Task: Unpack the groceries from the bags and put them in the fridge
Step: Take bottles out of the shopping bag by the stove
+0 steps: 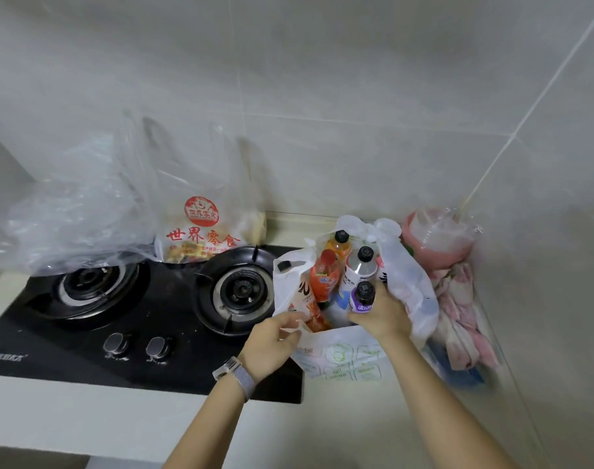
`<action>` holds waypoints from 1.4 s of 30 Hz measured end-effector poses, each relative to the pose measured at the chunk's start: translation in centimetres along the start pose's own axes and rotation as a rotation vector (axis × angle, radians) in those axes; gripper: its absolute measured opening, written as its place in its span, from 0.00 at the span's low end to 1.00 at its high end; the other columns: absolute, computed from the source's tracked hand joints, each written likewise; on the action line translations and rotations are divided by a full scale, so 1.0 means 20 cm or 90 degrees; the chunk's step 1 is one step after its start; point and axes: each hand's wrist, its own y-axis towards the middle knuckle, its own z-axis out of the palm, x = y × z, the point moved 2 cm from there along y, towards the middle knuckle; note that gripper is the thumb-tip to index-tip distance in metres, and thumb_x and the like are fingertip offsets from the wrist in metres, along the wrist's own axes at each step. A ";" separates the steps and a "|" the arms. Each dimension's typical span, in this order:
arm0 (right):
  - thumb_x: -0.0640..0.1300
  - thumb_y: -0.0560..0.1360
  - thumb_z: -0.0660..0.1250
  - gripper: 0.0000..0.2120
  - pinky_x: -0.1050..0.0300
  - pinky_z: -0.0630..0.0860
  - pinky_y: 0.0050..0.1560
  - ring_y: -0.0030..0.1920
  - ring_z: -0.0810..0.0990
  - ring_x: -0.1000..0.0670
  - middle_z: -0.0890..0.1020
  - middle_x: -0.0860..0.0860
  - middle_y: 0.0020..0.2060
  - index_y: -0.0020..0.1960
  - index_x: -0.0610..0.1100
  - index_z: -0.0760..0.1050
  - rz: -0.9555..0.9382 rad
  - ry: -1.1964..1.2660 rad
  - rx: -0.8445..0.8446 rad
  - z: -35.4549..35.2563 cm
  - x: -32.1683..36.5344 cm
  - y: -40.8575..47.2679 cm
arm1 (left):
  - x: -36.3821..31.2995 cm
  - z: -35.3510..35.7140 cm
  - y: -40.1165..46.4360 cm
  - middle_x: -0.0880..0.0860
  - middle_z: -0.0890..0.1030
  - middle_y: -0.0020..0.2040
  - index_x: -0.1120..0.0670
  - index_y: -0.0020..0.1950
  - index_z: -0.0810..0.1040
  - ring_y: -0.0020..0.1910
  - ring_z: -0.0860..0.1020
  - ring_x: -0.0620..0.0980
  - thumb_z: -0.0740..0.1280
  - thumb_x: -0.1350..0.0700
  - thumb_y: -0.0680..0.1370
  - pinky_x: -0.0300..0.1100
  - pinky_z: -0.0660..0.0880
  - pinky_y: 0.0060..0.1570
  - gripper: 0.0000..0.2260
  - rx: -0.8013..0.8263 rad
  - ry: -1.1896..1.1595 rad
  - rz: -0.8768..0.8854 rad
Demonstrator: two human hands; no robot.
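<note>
A white plastic grocery bag (407, 286) stands open on the counter beside the stove, with several drink bottles upright inside. My right hand (380, 314) grips a small purple-labelled bottle (362, 297) with a black cap at the bag's front. My left hand (271, 340) pinches the bag's front left edge. Behind it stand an orange bottle with a red cap (324, 277), a silver bottle (361, 265) and a yellow-orange bottle (339, 243). A second white bag with red print (200, 231) sits behind the stove. The fridge is out of view.
A black two-burner gas stove (146, 299) fills the left of the counter, and a crumpled clear plastic bag (75, 214) lies over its back left. In the right corner sit a pink wrapped item (437, 238) and pink-white cloth (457, 309). Tiled walls close in behind and right.
</note>
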 end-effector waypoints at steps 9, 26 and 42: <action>0.50 0.56 0.79 0.33 0.49 0.79 0.54 0.55 0.80 0.45 0.82 0.51 0.53 0.58 0.49 0.71 -0.021 0.080 -0.051 0.07 0.05 -0.04 | 0.00 -0.10 -0.02 0.46 0.78 0.53 0.52 0.66 0.73 0.40 0.75 0.34 0.63 0.59 0.79 0.19 0.69 0.41 0.16 -0.025 -0.023 0.012; 0.47 0.64 0.80 0.17 0.52 0.79 0.51 0.47 0.83 0.56 0.85 0.56 0.45 0.50 0.54 0.79 -0.119 0.547 -0.135 -0.48 0.27 -0.55 | -0.38 -0.01 -0.11 0.39 0.78 0.58 0.43 0.69 0.68 0.54 0.76 0.34 0.75 0.38 0.63 0.34 0.73 0.58 0.36 0.011 0.011 0.232; 0.60 0.62 0.74 0.24 0.50 0.80 0.53 0.51 0.84 0.52 0.85 0.52 0.49 0.55 0.52 0.78 -0.345 0.448 0.466 -0.25 0.70 -0.79 | -0.23 -0.09 -0.71 0.46 0.85 0.42 0.48 0.47 0.80 0.41 0.83 0.45 0.78 0.46 0.62 0.42 0.80 0.44 0.17 -0.293 -0.261 -0.005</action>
